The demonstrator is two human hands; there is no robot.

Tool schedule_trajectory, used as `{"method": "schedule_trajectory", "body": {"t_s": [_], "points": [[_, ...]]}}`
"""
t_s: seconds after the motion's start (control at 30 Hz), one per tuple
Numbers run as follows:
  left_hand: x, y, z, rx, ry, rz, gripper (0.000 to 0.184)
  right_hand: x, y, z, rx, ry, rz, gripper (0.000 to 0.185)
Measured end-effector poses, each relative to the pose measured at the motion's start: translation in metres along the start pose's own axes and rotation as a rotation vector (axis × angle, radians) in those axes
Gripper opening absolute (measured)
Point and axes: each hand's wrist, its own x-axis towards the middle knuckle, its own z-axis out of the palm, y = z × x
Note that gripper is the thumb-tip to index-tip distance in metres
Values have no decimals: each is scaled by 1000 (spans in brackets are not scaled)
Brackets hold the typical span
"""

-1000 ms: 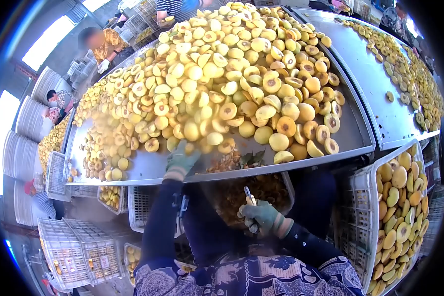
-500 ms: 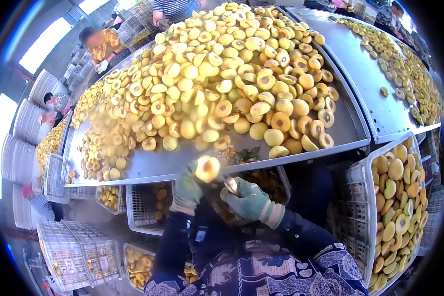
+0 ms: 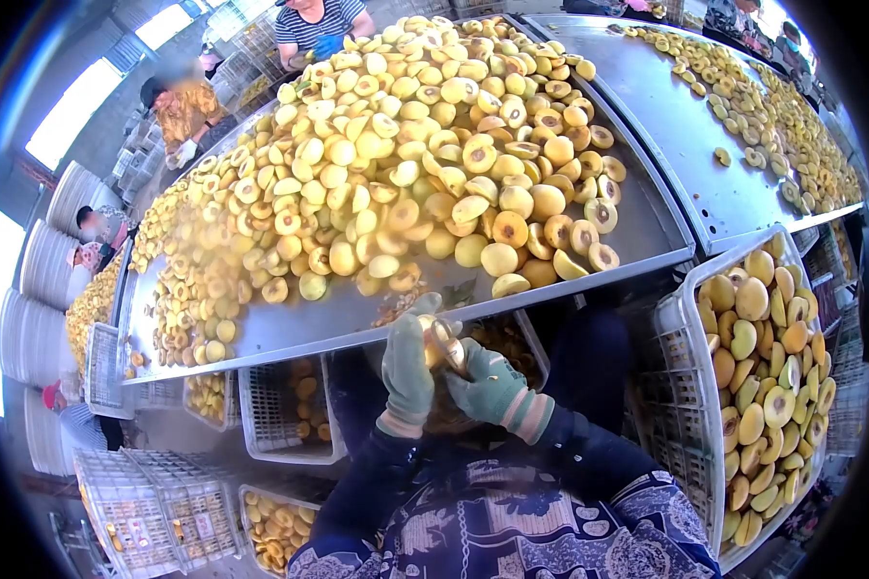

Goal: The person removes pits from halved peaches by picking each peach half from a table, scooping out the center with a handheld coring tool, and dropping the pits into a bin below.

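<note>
Both of my hands wear greenish work gloves and meet in front of the table edge. My left hand [image 3: 408,369] is closed around a halved yellow peach [image 3: 433,349], its cut side turned toward my right hand. My right hand [image 3: 489,388] grips a small metal tool [image 3: 450,345], whose end is against the peach; its exact shape is hard to make out. Beyond them, a large heap of peach halves [image 3: 377,145] covers much of the metal table [image 3: 338,323]. Some of their cut faces show brown centres.
A crate of peach halves [image 3: 768,386] stands at my right. Below the table edge is another crate [image 3: 285,439], and stacked crates [image 3: 154,507] stand lower left. A second metal table [image 3: 637,87] holds more fruit. A person in a striped shirt [image 3: 323,29] works across the heap.
My left hand has moved right and turned, bringing the peach half against the tool in my right hand. The whole view has shifted slightly.
</note>
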Motion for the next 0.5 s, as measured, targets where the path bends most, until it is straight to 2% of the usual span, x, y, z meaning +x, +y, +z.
{"method": "schedule_trajectory", "body": {"t_s": [0.07, 0.17, 0.23, 0.3, 0.37, 0.5], "points": [[1, 0, 1, 19, 6, 35, 45, 1, -17, -13, -159, -68, 49, 22], [0, -3, 3, 94, 44, 38, 59, 1, 2, -9, -25, -50, -109, 25], [-1, 3, 4, 109, 21, -10, 58, 4, -40, -29, 284, -288, 354, 30], [-2, 5, 3, 115, 7, -31, 58, 3, -53, -35, 377, -407, 534, 32], [0, 4, 3, 112, 4, -19, 58, 1, -51, -32, 252, -408, 422, 30], [-1, 6, 0, -1, -42, -112, 55, 2, -56, -44, 692, -585, 595, 21]]}}
